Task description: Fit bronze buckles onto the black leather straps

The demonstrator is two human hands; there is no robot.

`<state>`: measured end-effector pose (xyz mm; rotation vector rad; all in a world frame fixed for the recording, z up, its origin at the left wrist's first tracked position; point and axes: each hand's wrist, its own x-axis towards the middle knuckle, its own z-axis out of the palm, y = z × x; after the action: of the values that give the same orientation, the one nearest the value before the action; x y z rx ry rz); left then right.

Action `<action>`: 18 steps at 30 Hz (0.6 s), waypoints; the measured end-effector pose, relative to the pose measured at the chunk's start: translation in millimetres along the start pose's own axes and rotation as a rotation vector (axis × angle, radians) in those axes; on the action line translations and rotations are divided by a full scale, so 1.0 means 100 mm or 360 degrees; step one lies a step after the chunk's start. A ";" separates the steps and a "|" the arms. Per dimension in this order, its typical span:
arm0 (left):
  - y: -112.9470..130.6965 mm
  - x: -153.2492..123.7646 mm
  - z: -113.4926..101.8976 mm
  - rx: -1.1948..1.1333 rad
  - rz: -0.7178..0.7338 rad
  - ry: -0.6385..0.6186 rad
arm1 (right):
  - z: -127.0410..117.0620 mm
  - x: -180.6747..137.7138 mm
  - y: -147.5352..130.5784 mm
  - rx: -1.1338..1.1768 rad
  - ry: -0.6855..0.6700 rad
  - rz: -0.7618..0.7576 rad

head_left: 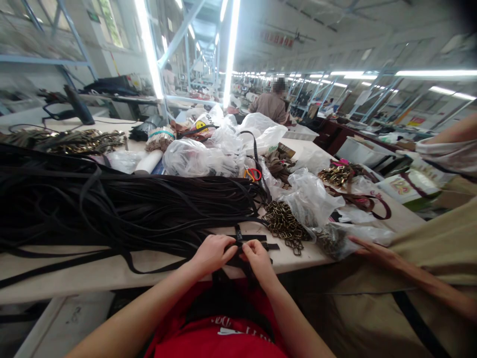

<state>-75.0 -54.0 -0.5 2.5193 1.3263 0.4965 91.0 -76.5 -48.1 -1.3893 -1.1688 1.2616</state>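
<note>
At the table's front edge my left hand and my right hand meet, fingers pinched on a black strap. Any small fitting between the fingertips is too hidden to make out. Short black strap ends stick out to the right, past my right hand. A long, thick bundle of black straps covers the table to the left and behind my hands. Just right of the strap ends lies a heap of brass-coloured metal buckles.
Another person's hand touches a clear plastic bag of metal pieces at the right. White plastic bags, orange-handled scissors and more buckles lie behind. A person sits farther back. Blue metal posts rise beyond the table.
</note>
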 end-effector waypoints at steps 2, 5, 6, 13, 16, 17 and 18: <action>-0.09 0.17 -0.05 0.0137 -0.0019 -0.0108 | -0.09 0.03 -0.05 -0.0086 -0.0058 -0.0014; -0.17 0.54 0.02 0.0270 -0.0016 -0.0213 | -0.15 0.05 -0.08 -0.0202 -0.0072 -0.0072; -0.17 0.66 0.08 0.0281 0.0013 -0.0245 | -0.15 0.03 -0.07 -0.0269 -0.0069 -0.0104; -0.07 0.92 0.12 0.0327 0.0130 -0.0284 | -0.22 -0.15 0.04 -0.0696 -0.0046 -0.0220; -0.14 0.51 -0.29 0.0177 0.0009 -0.0176 | -0.28 -0.13 0.01 -0.0732 -0.0088 -0.0214; -0.18 0.31 -0.44 0.0047 -0.0058 -0.0245 | -0.31 -0.12 0.00 -0.0749 -0.0109 -0.0213; -0.22 0.09 -0.58 -0.0070 -0.0107 -0.0386 | -0.32 -0.10 -0.02 -0.0765 -0.0128 -0.0213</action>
<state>-110.7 -30.4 45.5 2.3999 1.2878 0.1956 122.9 -86.8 -42.3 -1.5770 -1.6694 0.9851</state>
